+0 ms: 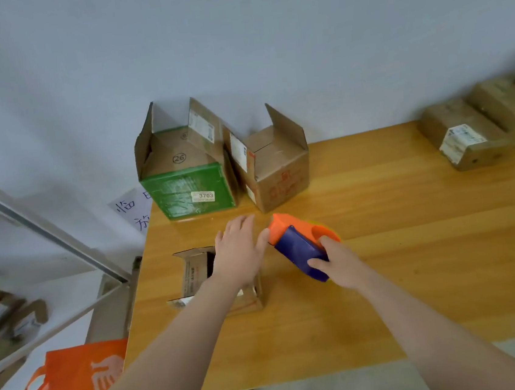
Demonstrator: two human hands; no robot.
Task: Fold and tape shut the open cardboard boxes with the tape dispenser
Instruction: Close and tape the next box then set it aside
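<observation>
The right hand (pixel 336 261) grips the blue body of the tape dispenser (pixel 298 247), fingers curled round its near end. The dispenser's orange nose points away toward the left hand (pixel 240 250). The left hand is spread flat with straight fingers and holds nothing. Its thumb tip is just beside the orange nose, but whether they touch I cannot tell. Under its wrist and out to its left lies a small open box (pixel 194 274) on the worktop (pixel 413 242). Beyond the left fingertips stand a green open box (pixel 185 186) and a brown open box (pixel 275 167), flaps up. Well off to the right of the right hand lie closed boxes (pixel 465 131).
</observation>
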